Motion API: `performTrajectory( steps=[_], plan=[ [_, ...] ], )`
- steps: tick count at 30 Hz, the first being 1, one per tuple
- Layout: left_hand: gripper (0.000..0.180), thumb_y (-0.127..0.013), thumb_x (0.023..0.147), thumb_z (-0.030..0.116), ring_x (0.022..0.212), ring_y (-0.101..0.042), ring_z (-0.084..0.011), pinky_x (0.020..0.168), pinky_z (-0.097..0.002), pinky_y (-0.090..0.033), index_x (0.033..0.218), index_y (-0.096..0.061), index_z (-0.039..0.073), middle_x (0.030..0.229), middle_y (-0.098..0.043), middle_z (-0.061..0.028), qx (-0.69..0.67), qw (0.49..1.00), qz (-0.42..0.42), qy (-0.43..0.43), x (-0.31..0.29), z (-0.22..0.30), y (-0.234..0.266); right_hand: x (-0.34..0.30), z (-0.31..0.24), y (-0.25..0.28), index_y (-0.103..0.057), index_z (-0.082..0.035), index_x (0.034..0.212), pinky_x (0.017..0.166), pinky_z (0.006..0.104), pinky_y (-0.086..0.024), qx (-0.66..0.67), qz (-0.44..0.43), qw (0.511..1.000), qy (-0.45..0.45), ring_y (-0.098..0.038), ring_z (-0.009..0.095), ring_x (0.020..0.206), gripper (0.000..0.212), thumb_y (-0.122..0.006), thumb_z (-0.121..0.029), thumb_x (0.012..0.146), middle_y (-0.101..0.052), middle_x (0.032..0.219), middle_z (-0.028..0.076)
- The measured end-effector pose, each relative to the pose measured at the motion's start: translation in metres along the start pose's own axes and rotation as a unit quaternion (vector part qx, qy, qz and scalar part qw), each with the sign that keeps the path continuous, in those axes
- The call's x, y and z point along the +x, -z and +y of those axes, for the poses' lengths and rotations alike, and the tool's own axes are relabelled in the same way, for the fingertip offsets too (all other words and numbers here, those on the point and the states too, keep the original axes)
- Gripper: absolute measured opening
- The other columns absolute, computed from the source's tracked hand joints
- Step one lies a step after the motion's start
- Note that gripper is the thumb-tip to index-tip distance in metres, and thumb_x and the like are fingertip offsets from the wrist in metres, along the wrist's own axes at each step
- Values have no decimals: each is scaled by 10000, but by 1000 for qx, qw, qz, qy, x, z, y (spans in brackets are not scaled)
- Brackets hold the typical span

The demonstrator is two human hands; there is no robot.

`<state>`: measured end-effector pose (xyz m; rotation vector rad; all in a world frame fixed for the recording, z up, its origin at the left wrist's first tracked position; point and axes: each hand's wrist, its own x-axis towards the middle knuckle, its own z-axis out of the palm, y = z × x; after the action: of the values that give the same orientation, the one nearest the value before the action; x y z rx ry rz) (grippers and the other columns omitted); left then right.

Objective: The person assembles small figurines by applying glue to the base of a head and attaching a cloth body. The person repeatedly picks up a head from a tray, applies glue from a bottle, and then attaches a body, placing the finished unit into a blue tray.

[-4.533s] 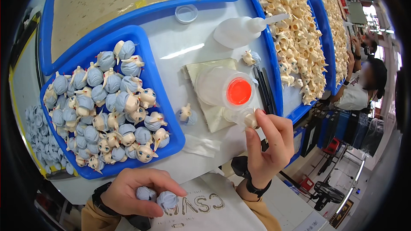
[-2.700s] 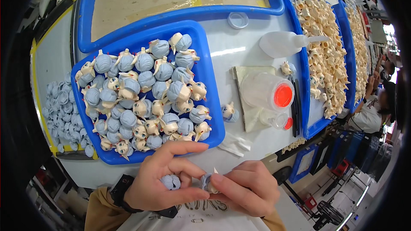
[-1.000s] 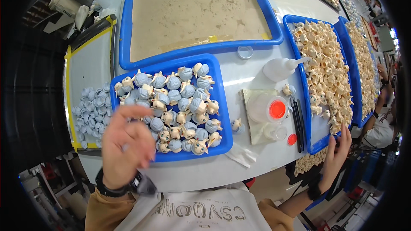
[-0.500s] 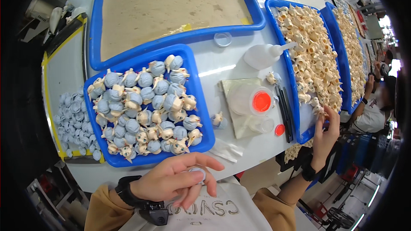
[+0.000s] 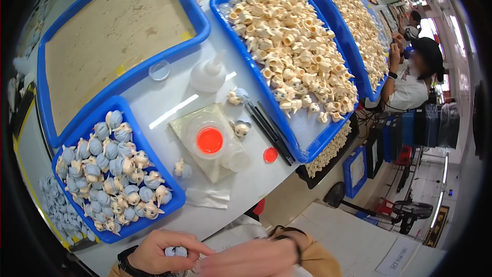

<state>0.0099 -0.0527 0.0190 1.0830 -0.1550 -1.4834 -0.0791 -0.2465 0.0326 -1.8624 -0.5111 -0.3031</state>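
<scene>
My left hand is closed, with a small blue-grey shell-like piece between its fingers, low in the view. My right hand, smeared by motion, has its fingertips against or just beside the left fingers. What it holds, if anything, is hidden. Ahead, a blue tray holds several cream figurine heads with blue-grey hair parts. Another blue tray, to the right, is heaped with plain cream heads, a few with painted faces at its near end.
A red-topped clear jar stands on a pad, with a white squeeze bottle behind. Black pens lie beside the right tray. Loose blue-grey pieces are at the left, a sand-coloured tray far left. Another person sits at right.
My right hand has come from the cream-head tray back to my left hand. The head view has turned right, so the table appears shifted left. The left hand still holds the blue-grey piece.
</scene>
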Motion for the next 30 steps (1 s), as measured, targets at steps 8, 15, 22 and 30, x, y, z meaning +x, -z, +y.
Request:
performTrajectory(
  steps=[8,15,22,30],
  plan=[
    [592,-621,730,466,730,-569,-239,560,-240,-478,1140,-470,66,1056,-486,-223,-36,995,-67,69,-16,-27,29,26,-4,-27,-597,-21,836,567,305,-446,-80,111,989,49,-577,244,755,123,-607,-103,745,-599,853,125],
    [350,-591,761,324,633,-552,-160,531,-244,-441,880,-571,-5,792,-580,-123,-88,993,72,32,-18,-10,4,32,0,-31,-601,-19,879,601,306,-441,-147,146,978,14,-562,248,753,223,-604,-209,760,-567,823,92],
    [177,-539,844,161,576,-457,-43,514,-187,-364,924,-543,4,772,-546,-25,-89,996,12,-11,-13,-18,11,19,7,-42,-632,21,889,517,219,-420,-131,95,985,-65,-519,148,597,296,-725,-79,627,-576,768,57],
    [222,-512,824,83,828,-465,-88,717,-227,-374,1031,-494,4,902,-511,-55,-69,994,-87,-26,-9,-3,13,-10,5,-1,-573,45,908,577,256,-440,-108,202,958,-171,-550,185,649,254,-662,-83,706,-591,783,134]
  ],
)
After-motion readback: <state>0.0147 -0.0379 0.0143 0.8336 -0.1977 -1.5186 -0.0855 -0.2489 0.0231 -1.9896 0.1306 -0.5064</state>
